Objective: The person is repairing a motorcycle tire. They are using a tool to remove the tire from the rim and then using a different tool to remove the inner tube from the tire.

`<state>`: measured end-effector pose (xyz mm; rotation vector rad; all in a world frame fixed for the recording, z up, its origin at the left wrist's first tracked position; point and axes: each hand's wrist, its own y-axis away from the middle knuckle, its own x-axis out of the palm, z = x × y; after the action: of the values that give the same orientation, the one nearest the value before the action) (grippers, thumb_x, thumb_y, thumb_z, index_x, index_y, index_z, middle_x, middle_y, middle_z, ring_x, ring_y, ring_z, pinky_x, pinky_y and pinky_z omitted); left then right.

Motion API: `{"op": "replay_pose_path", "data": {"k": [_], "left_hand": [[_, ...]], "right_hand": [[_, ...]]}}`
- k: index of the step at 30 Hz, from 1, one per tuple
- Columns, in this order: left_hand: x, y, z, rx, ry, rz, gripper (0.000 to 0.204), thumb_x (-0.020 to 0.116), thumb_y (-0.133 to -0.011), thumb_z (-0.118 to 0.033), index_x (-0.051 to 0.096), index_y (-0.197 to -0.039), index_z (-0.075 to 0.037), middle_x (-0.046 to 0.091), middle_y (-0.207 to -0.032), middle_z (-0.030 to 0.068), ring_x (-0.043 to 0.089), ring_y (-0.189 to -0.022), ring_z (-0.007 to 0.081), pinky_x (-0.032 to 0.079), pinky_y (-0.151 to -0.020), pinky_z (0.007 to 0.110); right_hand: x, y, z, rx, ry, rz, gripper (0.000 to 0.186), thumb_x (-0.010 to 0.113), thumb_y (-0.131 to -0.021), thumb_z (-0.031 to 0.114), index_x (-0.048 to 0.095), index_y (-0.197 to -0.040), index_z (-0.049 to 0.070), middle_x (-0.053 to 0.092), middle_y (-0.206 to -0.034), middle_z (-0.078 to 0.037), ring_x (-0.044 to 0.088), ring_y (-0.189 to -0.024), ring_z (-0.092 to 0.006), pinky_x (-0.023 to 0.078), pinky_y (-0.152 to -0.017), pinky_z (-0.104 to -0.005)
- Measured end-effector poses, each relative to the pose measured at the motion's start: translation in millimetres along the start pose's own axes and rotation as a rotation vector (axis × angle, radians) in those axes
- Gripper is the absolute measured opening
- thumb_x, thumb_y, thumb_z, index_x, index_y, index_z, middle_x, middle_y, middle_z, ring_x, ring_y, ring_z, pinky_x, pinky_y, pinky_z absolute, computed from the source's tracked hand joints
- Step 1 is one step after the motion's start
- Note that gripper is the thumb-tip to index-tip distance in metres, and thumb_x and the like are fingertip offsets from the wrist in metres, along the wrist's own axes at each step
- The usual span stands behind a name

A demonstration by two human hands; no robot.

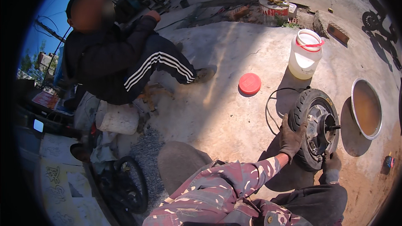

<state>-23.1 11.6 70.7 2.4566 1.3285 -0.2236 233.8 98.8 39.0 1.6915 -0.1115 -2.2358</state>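
Note:
A small motor-scooter wheel [315,132] with a black treaded tyre and a grey metal hub stands tilted on the concrete in front of me. Its axle [333,128] sticks out to the right, and a black cable [268,111] loops away on the left. My left hand [292,137], in a dirty work glove, grips the tyre's left side, thumb toward the rim. At the wheel's lower right, my right hand [332,163], also gloved, holds the near edge by the rim; its fingertips are partly hidden.
Right of the wheel sits a metal basin [367,109] of brownish water. Beyond are a white plastic jug [305,54] and its red lid [250,83]. A small bottle [389,162] lies far right. Another person [121,58] sits at left near a white bucket [117,117].

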Motion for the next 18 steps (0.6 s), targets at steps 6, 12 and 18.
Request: {"op": "replay_pose_path", "data": {"k": [6,12,18], "left_hand": [[-3.3,-3.5,-4.8,-0.02,0.003,0.025,0.11,0.08,-0.086,-0.056,0.03,-0.157,0.009,0.043,-0.157,0.0311,0.043,-0.147,0.0405,0.034,-0.123,0.042],[-3.6,-6.4,-4.8,-0.026,0.023,0.016,0.11,0.081,-0.084,-0.055,0.03,-0.157,0.01,0.042,-0.157,0.0308,0.04,-0.148,0.0408,0.033,-0.123,0.043],[-2.8,-16.3,26.2,0.447,-0.233,0.159,0.055,0.068,-0.091,-0.008,0.051,-0.143,-0.007,0.048,-0.149,0.0249,0.046,-0.141,0.0331,0.04,-0.117,0.035]], "right_hand": [[-6.6,-0.2,5.4,-0.028,-0.004,-0.014,0.045,0.065,-0.099,0.049,0.072,-0.103,0.004,0.074,-0.097,-0.025,0.072,-0.093,-0.0452,0.055,-0.079,-0.0527],[-23.6,0.2,27.4,0.04,0.082,0.066,0.05,0.064,-0.097,0.054,0.072,-0.103,0.004,0.074,-0.097,-0.025,0.072,-0.093,-0.046,0.055,-0.08,-0.0537],[-38.5,5.6,36.8,0.182,0.025,0.178,0.059,0.058,-0.1,0.06,0.073,-0.116,0.004,0.074,-0.112,-0.024,0.07,-0.111,-0.0427,0.054,-0.097,-0.0496]]}}
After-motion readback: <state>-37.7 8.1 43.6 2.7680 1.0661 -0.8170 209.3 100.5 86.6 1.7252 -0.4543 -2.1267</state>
